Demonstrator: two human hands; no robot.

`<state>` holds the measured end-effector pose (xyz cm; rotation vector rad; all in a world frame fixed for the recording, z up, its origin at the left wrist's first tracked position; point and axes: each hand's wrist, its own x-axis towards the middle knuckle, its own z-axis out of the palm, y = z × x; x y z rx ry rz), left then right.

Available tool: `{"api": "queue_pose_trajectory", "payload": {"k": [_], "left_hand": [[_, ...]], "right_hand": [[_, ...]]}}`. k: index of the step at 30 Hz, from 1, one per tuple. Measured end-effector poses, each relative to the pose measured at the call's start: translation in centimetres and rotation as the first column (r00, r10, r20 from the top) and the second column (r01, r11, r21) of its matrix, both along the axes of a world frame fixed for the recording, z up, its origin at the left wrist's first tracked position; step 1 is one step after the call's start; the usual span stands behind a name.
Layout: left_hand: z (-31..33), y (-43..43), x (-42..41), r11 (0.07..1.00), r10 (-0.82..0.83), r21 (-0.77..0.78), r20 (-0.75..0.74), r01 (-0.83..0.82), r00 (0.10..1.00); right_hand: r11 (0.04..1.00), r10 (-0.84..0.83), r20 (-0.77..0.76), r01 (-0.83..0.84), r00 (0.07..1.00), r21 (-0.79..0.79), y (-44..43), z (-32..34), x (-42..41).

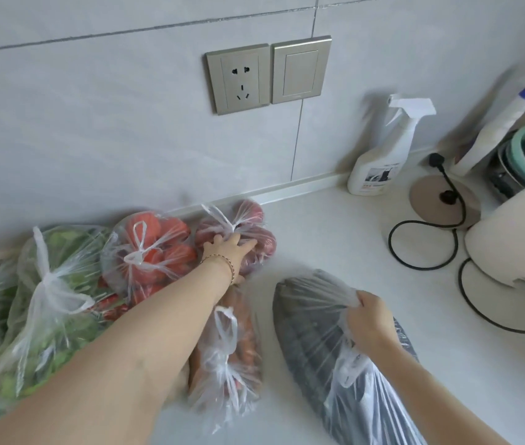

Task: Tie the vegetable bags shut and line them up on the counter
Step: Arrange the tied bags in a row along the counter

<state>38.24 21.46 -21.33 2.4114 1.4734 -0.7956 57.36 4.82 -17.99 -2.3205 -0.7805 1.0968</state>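
The worktop [335, 239] is white. At its left side the leaf bag [52, 303] shows green through clear plastic. By the back edge the tomato bag [152, 248] shows red-orange and the onion bag [254, 239] dark purple-red. Nearer the front edge the carrot bag [232, 348] shows orange-brown, and the dark bag [309, 329] looks almost black with thin stripes. The spray bottle [380, 162] is white with a black picture. The cord [421, 248] is black. The wall [94, 123] is pale grey with darker lines.
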Motion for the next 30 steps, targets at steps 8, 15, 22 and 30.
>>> {"api": "queue_pose_trajectory", "payload": {"k": [8, 15, 22, 30], "left_hand": [[0.3, 0.7, -1.1, 1.000, -0.025, 0.016, 0.068, 0.024, 0.997], [0.9, 1.3, -4.6, 0.996, -0.046, 0.075, -0.037, 0.049, 0.998], [2.5, -1.3, -4.9, 0.989, 0.138, -0.065, 0.128, -0.131, 0.982], [6.0, -5.4, -7.6, 0.950, 0.308, -0.139, 0.261, -0.280, 0.915]], "right_hand": [[0.984, -0.100, -0.072, 0.109, 0.992, 0.140, 6.7, 0.0, 0.0], [0.976, -0.133, -0.119, 0.151, 0.984, 0.157, 12.8, -1.4, -1.1], [0.965, -0.203, -0.047, 0.208, 0.978, 0.160, 15.3, -2.0, -2.2], [0.781, 0.600, 0.339, -0.438, 0.725, -0.446, 13.4, 3.1, -6.1]]}}
